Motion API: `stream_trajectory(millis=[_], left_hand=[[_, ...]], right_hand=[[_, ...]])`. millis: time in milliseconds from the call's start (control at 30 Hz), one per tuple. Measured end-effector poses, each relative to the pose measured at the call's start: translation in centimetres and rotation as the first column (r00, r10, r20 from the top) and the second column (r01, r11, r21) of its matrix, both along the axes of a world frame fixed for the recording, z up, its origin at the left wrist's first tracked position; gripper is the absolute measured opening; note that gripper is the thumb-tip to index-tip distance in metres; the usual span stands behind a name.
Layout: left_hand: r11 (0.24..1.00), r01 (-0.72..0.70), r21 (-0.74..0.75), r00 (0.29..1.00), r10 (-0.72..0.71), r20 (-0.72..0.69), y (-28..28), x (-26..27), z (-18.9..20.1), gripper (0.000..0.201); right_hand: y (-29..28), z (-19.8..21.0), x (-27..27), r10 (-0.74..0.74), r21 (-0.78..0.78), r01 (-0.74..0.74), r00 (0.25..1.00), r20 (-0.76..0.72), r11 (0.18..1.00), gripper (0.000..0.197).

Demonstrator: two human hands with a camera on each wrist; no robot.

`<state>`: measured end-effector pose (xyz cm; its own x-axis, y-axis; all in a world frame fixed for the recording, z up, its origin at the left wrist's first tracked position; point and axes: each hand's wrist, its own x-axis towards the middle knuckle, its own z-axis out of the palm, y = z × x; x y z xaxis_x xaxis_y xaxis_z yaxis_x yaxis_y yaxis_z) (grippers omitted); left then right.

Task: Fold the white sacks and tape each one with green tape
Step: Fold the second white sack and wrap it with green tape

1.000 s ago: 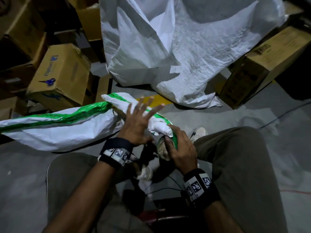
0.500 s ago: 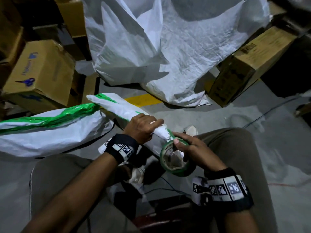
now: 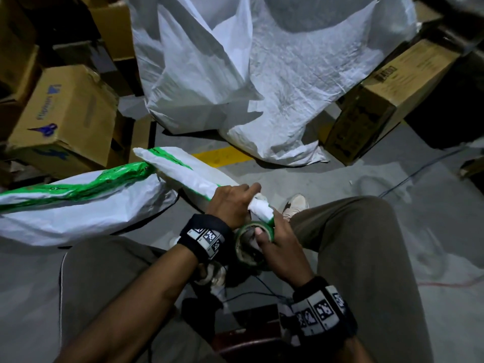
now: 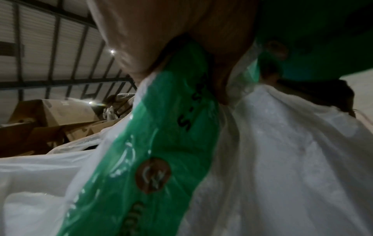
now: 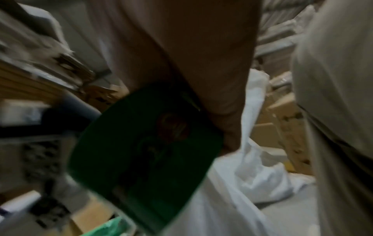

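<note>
I am partway through this job, as I judge it. One taped sack [image 3: 78,203] already lies on the floor to my left, with green tape running along its top. The folded sack [image 3: 183,174] I am working on has a strip of green along it, but its near end is not yet bound. A big heap of loose sacks [image 3: 275,87] still waits in front of me, unfolded, so most of the work looks to be ahead.

My left hand [image 3: 230,205] is clenched round the near end of the folded sack, holding the fold tight; the rest of it slants up and away to my left, its far tip over the taped one. My right hand [image 3: 277,244] grips the tape roll [image 3: 251,247], thumb across its face, just below and touching the sack's end. A short green length runs from the roll onto that tip.
</note>
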<state>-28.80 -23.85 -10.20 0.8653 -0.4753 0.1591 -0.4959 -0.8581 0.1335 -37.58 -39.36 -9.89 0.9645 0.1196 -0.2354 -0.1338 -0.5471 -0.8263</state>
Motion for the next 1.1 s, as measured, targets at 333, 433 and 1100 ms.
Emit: stream_trajectory(millis=[333, 433, 1100], left_hand=[[0.885, -0.114, -0.452, 0.868, -0.132, -0.478, 4.6, 1.1, 1.2, 0.063], [0.888, -0.182, -0.422, 0.909, -0.011, -0.416, 3.4, 1.3, 0.4, 0.044], [0.645, -0.496, -0.581, 0.756, -0.009, -0.655, 0.3, 3.1, 1.0, 0.028]], right_hand=[[-2.0, 0.7, 2.9, 0.007, 0.033, -0.011, 0.991, 0.135, 0.999, 0.053], [-2.2, 1.0, 3.4, -0.137, 0.026, 0.135, 0.986, 0.095, 0.991, 0.053], [-2.5, 1.3, 3.1, -0.120, -0.023, 0.122, 0.991, 0.061, 0.992, 0.094]])
